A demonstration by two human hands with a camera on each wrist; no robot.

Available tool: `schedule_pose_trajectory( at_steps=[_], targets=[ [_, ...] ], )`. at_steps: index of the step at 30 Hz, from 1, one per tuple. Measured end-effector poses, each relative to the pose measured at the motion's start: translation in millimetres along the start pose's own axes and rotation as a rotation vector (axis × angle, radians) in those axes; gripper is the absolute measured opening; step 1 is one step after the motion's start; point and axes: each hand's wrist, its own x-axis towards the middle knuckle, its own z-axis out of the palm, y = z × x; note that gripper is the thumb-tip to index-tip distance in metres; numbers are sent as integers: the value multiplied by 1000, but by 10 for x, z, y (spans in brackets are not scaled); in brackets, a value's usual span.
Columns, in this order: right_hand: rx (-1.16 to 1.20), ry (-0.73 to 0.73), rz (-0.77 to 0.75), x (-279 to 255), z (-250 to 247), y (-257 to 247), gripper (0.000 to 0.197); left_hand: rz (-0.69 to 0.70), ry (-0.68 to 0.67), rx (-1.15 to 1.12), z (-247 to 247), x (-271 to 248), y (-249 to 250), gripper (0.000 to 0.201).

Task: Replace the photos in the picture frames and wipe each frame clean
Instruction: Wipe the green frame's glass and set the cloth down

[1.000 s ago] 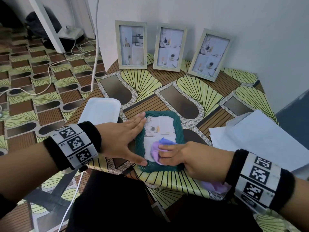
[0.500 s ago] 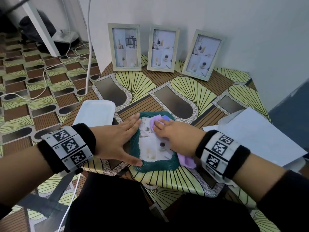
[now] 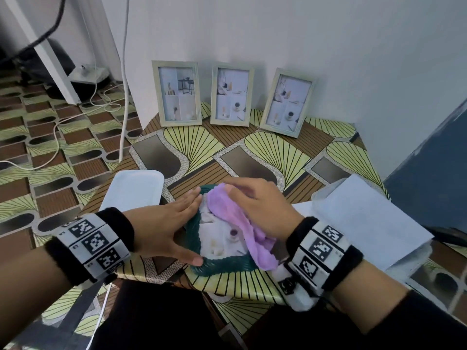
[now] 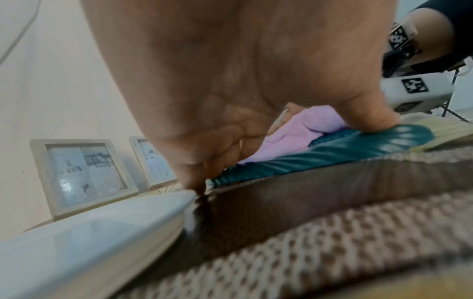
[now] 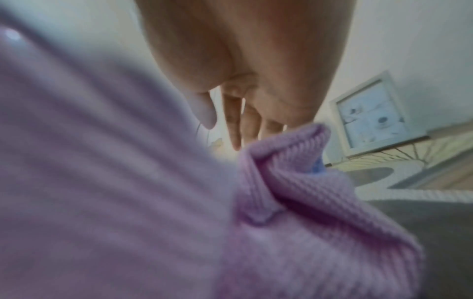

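A dark green ribbed picture frame lies flat near the table's front edge, with a photo showing in it. My left hand rests flat on the frame's left side; its fingers are straight and its thumb lies on the near edge. My right hand presses a purple cloth onto the far part of the frame, its fingers laid out over the cloth. The left wrist view shows the thumb on the green frame beside the cloth. The cloth fills the right wrist view under my fingers.
Three pale wooden frames with photos lean against the wall at the back. A white tray lies left of my left hand. White paper sheets lie at the right. Cables run across the floor to the left.
My right hand has slid the purple cloth from the near part of the frame up to its far edge. The left hand has stayed on the frame's left side.
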Motion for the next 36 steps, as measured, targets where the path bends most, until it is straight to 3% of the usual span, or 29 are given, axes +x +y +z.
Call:
schedule_pose_trajectory(
  at_steps=[5,9,12,15,19,25,29,32,36],
  targets=[
    [448,153,239,-254,-138,159,34,40,67,-84,-113,-29,51,128],
    [997,132,408,-562,-93,234,52,105,230,-238,-285,-57,258,100],
    [1097,110,451,-673,-47,278,52,102,265,-257,-253,8,548,91],
    [1212,87,497,-719,-20,262,53,64,178,-172,-153,147,795,90],
    [1208,90,500,-792,18,213,55,17,171,-51,-134,275,922,84],
    [1075,93,516,-845,47,212,53,96,343,49,-125,256,1002,34],
    [1052,113,537,-784,2,243,52,60,331,149,-135,295,976,25],
    [1083,164,540,-730,-4,276,44,38,343,65,-195,275,876,23],
    [971,146,477,-688,23,294,29,66,554,-146,-348,71,654,21]
  ],
)
